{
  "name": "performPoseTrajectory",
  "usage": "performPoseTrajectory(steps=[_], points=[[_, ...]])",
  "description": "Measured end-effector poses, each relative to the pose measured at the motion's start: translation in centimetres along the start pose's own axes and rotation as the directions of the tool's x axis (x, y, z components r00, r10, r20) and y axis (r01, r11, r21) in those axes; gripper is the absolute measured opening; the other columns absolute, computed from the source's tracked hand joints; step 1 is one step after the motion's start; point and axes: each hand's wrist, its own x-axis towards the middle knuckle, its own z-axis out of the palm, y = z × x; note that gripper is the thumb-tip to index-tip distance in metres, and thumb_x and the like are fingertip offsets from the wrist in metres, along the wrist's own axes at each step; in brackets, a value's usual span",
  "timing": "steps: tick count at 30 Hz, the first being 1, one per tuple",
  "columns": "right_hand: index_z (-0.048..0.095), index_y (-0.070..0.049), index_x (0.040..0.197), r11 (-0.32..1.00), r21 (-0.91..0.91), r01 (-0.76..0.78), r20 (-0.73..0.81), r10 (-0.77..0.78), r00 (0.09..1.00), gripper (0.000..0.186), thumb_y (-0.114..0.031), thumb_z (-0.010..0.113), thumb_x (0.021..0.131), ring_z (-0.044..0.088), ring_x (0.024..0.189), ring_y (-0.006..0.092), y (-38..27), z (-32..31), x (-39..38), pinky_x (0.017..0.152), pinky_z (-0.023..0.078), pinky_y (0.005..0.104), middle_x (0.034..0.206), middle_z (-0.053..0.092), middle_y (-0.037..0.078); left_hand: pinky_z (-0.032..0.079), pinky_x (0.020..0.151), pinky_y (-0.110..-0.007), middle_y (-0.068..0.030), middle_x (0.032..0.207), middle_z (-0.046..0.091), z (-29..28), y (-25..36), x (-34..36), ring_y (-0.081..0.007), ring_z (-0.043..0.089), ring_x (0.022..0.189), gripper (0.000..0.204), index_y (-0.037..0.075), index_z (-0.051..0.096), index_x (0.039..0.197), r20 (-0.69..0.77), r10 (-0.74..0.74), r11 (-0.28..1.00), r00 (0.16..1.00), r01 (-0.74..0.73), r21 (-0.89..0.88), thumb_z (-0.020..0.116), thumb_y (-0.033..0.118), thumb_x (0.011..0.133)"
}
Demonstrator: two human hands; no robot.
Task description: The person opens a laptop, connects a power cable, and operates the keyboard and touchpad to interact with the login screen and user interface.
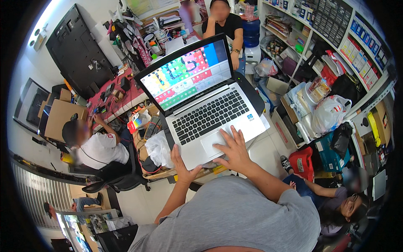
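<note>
An open silver-and-black laptop (210,117) with colourful windows on its lit screen (184,73) fills the middle of my view, tilted slightly. My left hand (181,167) rests against its front left corner, thumb and fingers apart along the edges. My right hand (231,153) lies spread over the touchpad (210,147) and palm rest, its index fingertip near the keys. Below the laptop, a cluttered wooden table edge (167,172) partly shows, with a white plastic bag (157,149) to the left.
A seated person (98,149) works at a red bench (100,94) on the left. Another person (220,25) sits beyond the laptop. A third (336,201) sits low at the right. Packed shelves (308,38) and bags (329,111) line the right side; a black chair (134,176) stands left.
</note>
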Motion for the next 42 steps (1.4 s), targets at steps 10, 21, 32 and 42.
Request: performPoseTrajectory(steps=[10,21,32,42], points=[[0.071,-0.016,0.119,1.000,0.003,-0.003,-0.008,0.003,1.000,0.052,-0.047,0.077,0.078,0.021,0.146,0.0471,-0.5,-0.6,0.3,0.116,0.017,0.0649,0.155,0.038,0.017,0.020,0.117,-0.056,-0.0269,0.155,0.027,0.1,-0.3,0.1,-0.0458,0.026,0.140,0.129,-0.003,0.017,0.155,0.003,0.016,1.000,1.000,-0.016,0.027,0.074,0.071,0.067],[0.071,-0.014,0.115,0.999,0.043,0.006,-0.019,-0.005,1.000,0.049,-0.046,0.077,0.079,0.019,0.148,0.0454,-0.2,-1.1,0.0,0.117,0.016,0.0646,0.155,0.038,0.016,0.021,0.117,-0.052,-0.0258,0.155,0.024,0.1,0.0,0.1,-0.0415,0.024,0.143,0.126,-0.002,0.018,0.156,0.003,0.009,1.000,1.000,-0.009,-0.016,0.071,0.073,0.070],[0.071,-0.013,0.111,0.996,0.091,0.016,-0.047,-0.012,0.999,0.047,-0.042,0.080,0.076,0.020,0.149,0.0432,0.0,-0.9,-0.2,0.117,0.018,0.0642,0.154,0.040,0.015,0.024,0.116,-0.053,-0.0253,0.154,0.022,0.2,-0.3,0.0,-0.0420,0.024,0.144,0.127,0.002,0.017,0.157,0.003,-0.019,0.997,1.000,0.019,-0.073,0.080,0.063,0.066],[0.071,-0.012,0.111,0.994,0.106,0.017,-0.047,-0.012,0.999,0.048,-0.044,0.080,0.076,0.019,0.149,0.0427,0.1,-1.0,-0.2,0.117,0.019,0.0647,0.153,0.041,0.014,0.024,0.116,-0.054,-0.0273,0.153,0.024,0.3,-0.6,0.0,-0.0426,0.025,0.143,0.125,0.000,0.017,0.157,-0.001,0.033,0.999,0.999,-0.033,-0.030,0.076,0.068,0.070]])
